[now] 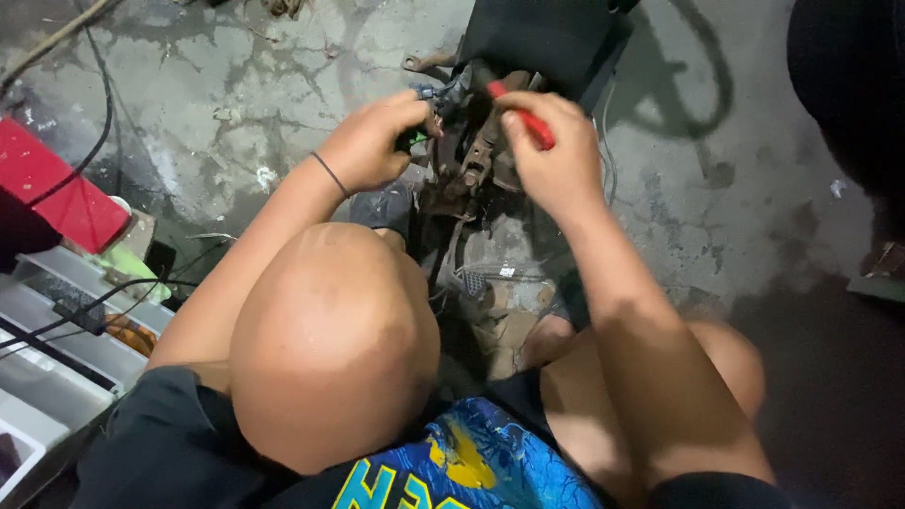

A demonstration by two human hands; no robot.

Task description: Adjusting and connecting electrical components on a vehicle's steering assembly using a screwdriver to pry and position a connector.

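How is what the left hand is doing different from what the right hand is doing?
The right hand holds a red-handled tool; the left hand pinches something small and dark with a bit of green, too hidden to name. The left wrist wears a thin dark band; the right wrist is bare. The left hand's fingers curl tight, while the right hand's grip is looser around the handle. Both hands work at the same rusty metal part above the cracked concrete floor.

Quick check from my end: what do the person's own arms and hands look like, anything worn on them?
Both arms are bare, with no gloves on the left hand or right hand. A thin dark band circles the left wrist. No watch or rings show. A dark sleeve begins at the left upper arm.
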